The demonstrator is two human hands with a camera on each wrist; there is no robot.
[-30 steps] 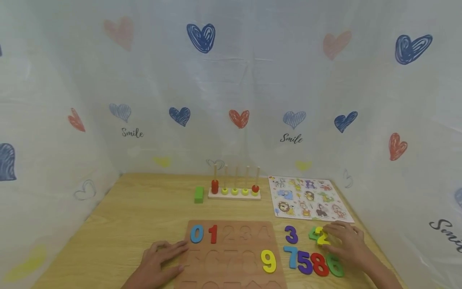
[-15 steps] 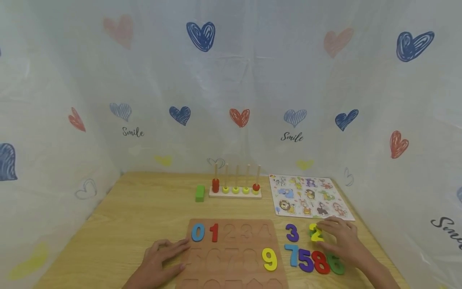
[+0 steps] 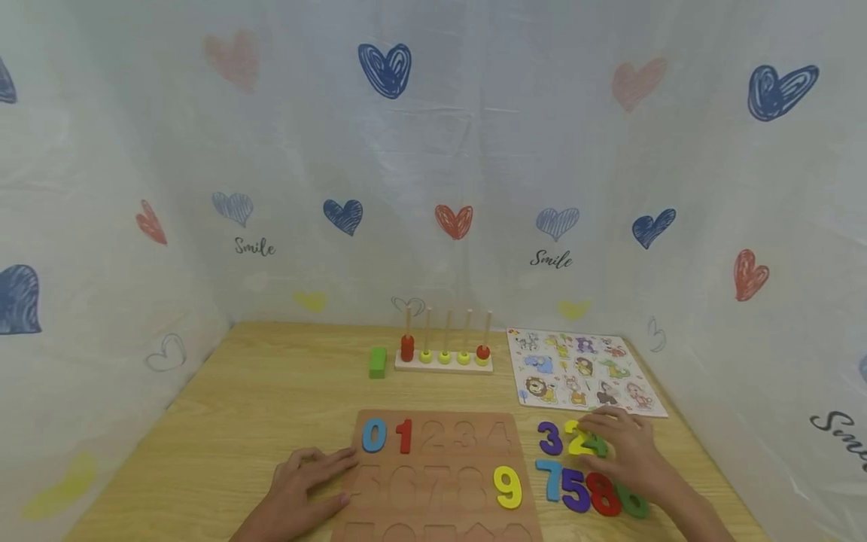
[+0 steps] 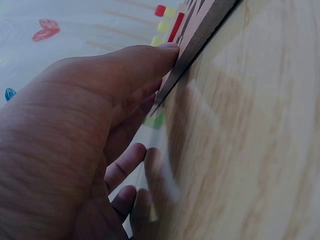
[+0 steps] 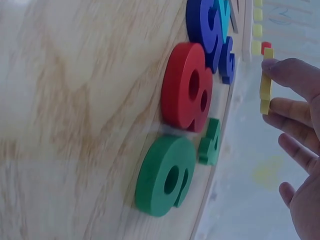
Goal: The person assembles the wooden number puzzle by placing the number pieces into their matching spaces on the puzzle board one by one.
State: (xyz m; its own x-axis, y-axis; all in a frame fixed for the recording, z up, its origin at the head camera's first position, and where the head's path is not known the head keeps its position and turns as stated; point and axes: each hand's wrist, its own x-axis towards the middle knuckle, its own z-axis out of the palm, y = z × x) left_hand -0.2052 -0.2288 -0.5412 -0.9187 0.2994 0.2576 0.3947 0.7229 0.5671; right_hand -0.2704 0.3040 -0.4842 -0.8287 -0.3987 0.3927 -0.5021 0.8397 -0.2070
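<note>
My right hand (image 3: 630,452) pinches a yellow number 2 (image 5: 267,82) between thumb and fingers, held up off the table. Below it a green number 4 (image 3: 597,446) lies on the tabletop, partly covered in the head view. Close to that hand are a red 8 (image 3: 601,493), a green 6 (image 5: 166,176), a purple 5 (image 3: 576,491), a light blue 7 (image 3: 552,479) and a purple 3 (image 3: 550,438). With extended fingers and thumb, my left hand (image 3: 298,493) touches the left edge of a brown number puzzle board (image 3: 474,458). In the board sit a blue 0 (image 3: 374,435), a red 1 (image 3: 404,436) and a yellow 9 (image 3: 508,487).
Behind the board stands a peg abacus (image 3: 443,366) with red and yellow beads, and a green block (image 3: 377,363) lies to its left. An animal picture puzzle (image 3: 585,373) lies at the back right. A heart-printed curtain (image 3: 454,150) surrounds the wooden table (image 3: 271,391).
My right hand has moved left with the yellow 2, from beyond the green 4 toward the purple 3, uncovering more of the 4. My left hand stays at the board's edge.
</note>
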